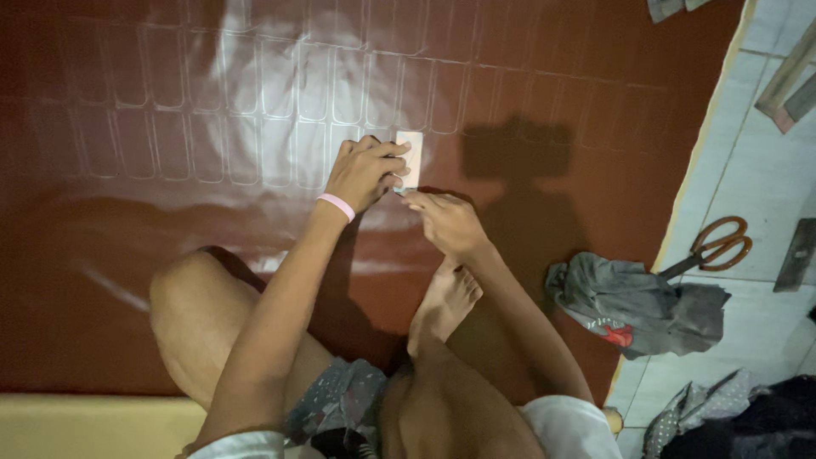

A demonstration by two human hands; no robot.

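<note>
Bent knees and forearms fill the near edge of the view, with a bare foot (442,308) resting on the dark red sheet (127,280) spread over the floor. Rows of chalk-traced rounded rectangles (280,93) cover the far part of that sheet. At the right end of the lower row lies a small pale rectangular template (413,157), flat on the sheet. Left hand (364,172), with a pink band (337,206) at the wrist, presses down on the template's left side, fingers curled over its edge. Right hand (448,221) sits just below the template, its fingers pinched together near the lower corner; whatever they hold is too small to make out. Right of the template, near the sheet's edge, lies a crumpled grey cloth (637,306). Beyond that edge, on the pale tiled floor (765,170), rest orange-handled scissors (712,246).
</note>
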